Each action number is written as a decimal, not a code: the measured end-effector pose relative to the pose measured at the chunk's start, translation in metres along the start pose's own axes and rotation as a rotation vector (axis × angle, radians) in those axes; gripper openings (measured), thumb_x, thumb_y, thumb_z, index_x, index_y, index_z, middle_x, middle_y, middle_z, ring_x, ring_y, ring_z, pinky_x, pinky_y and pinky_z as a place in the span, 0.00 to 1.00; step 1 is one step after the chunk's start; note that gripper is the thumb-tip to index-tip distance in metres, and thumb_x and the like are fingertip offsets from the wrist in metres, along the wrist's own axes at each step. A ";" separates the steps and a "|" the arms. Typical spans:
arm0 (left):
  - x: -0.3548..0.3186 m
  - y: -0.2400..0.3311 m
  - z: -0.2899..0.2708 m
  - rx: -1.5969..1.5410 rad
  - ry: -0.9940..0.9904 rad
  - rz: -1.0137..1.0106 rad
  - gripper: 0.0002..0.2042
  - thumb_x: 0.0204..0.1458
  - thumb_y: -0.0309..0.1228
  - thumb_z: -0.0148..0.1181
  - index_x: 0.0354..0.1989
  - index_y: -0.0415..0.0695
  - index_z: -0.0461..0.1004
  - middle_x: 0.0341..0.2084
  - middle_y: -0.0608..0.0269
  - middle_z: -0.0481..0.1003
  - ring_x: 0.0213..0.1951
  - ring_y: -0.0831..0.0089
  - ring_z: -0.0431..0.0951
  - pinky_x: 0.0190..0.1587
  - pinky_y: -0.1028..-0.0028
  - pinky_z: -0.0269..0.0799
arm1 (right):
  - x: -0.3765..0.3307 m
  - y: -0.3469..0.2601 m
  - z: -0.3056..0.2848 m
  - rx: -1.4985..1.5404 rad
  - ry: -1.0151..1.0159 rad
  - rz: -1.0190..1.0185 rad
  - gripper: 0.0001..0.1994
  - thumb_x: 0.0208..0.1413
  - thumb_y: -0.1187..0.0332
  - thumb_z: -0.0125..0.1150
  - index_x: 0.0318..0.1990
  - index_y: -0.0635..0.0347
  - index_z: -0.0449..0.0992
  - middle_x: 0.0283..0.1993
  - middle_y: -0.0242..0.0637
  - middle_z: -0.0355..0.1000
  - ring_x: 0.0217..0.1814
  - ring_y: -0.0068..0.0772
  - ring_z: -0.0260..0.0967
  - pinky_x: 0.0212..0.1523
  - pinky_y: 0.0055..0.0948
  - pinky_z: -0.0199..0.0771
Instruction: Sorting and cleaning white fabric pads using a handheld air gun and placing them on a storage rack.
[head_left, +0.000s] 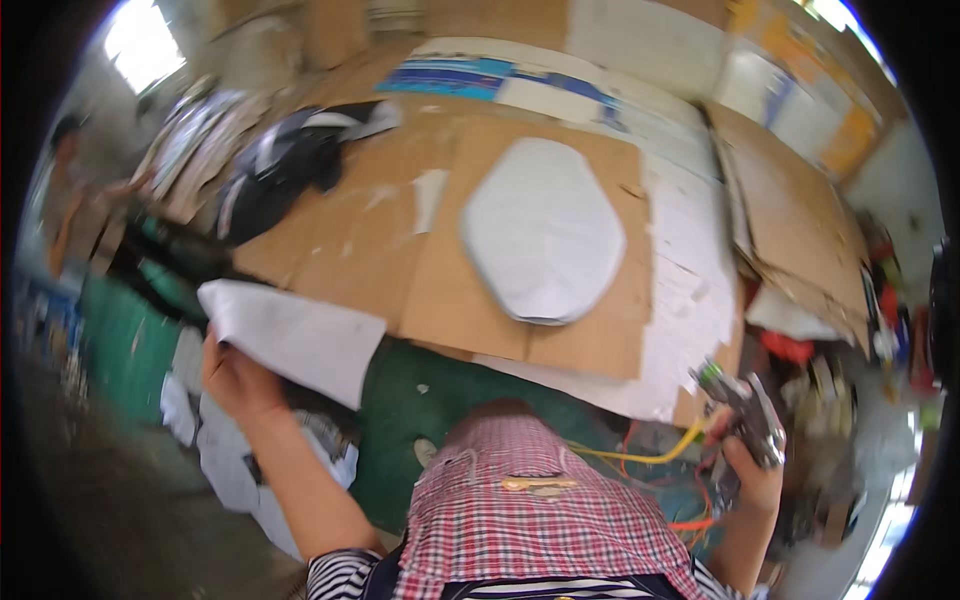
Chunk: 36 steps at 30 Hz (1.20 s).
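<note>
My left hand (243, 378) grips one end of a white sheet (300, 335), which looks like smooth leather or vinyl and sticks out to the right beyond the table's near edge. In my right hand (752, 475) is a silver air staple gun (755, 415), off the right side of the table, beside a yellow air hose (655, 458). Between the hands, a white padded panel (545, 235) with cut corners lies flat on a brown cardboard sheet (590, 345). Neither hand touches that panel. Motion blur softens the tool and the sheet.
A dark bundle of cloth (285, 165) rests on the table's left. Cardboard sheets (795, 220) are stacked at right. Another person (70, 215) stands at far left. White scraps (230, 465) lie below my left arm; orange hoses (690, 523) hang near my right.
</note>
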<state>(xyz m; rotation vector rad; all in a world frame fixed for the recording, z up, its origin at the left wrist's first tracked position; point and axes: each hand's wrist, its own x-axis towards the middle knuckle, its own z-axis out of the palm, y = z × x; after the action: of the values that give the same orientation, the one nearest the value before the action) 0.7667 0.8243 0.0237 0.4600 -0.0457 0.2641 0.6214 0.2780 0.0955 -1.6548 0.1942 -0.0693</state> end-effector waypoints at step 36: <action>-0.302 0.109 -0.093 0.083 0.844 0.568 0.18 0.54 0.22 0.44 0.55 0.43 0.63 0.47 0.59 0.71 0.47 0.64 0.74 0.47 0.63 0.73 | 0.013 0.046 0.270 -0.088 -1.174 0.169 0.26 0.51 0.80 0.60 0.59 0.65 0.62 0.41 0.34 0.71 0.41 0.23 0.70 0.44 0.25 0.73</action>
<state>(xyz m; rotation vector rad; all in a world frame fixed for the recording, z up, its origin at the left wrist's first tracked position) 0.4455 0.8863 -0.0434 0.3808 0.6703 1.0030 0.6735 0.5371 0.0232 -1.5139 -0.5626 1.0247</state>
